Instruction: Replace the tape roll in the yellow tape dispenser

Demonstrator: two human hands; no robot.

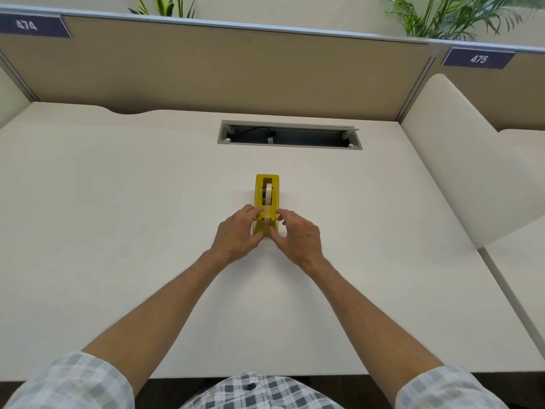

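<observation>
A yellow tape dispenser [267, 184] stands in the middle of the white desk [118, 202], its long axis pointing away from me. A pale tape roll [268, 193] sits upright in its slot. My left hand [237, 231] grips the near end of the dispenser from the left, thumb and fingers wrapped on its side. My right hand [298, 233] is at the near end from the right, fingers curled and apart, fingertips touching the dispenser's edge near the cutter.
A grey cable slot [290, 134] is set into the desk behind the dispenser. Beige partition panels [236, 69] close off the back, and a curved white divider [460, 160] stands on the right. Plants show above the partition.
</observation>
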